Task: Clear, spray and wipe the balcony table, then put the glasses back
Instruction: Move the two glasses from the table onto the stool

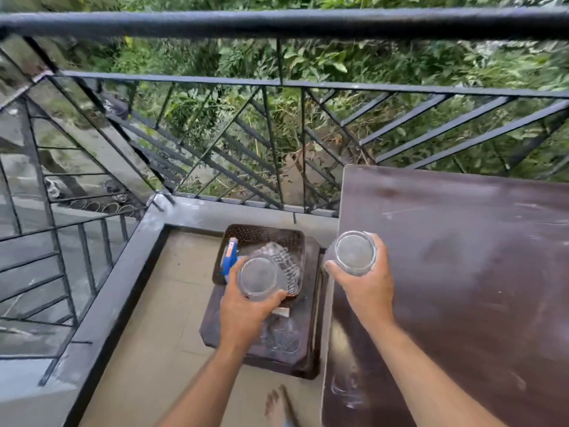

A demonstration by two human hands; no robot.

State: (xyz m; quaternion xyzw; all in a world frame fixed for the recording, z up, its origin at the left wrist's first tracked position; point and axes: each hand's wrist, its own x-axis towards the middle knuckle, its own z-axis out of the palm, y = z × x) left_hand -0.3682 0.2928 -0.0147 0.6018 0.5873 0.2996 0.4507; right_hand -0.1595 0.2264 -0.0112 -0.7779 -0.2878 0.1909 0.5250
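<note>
Holding a clear glass in each hand here, so taking the brown table (pixel 462 288) as the anchor: the right hand (pixel 366 282) has its fingers wrapped around the right glass (pixel 355 252), which sits in the air just over the table's left edge, mouth up toward the camera and looking empty. Left of the table, the left hand (pixel 243 312) grips the left glass (pixel 260 277) the same way, thumb and fingers curled round its sides, also empty as far as I can see. That one hangs over a dark low stool (pixel 271 343) standing right beside the table's left edge. On the stool, toward its far end, is a brown perforated tray (pixel 261 234), and inside it there's a blue and white spray bottle (pixel 231 254) lying along the tray's left side plus some ribbed clear glassware (pixel 281 257), too blurry and half hidden behind the left glass to say exactly what. A pale scrap (pixel 281 311) pokes out under the left hand, can't tell what it is. A bare foot (pixel 277 405) is cut off at the bottom edge, near the table's left corner. The tabletop is smeary with pale streaks. Beyond the table's far edge is the black railing (pixel 277 24), then green leaves.
</note>
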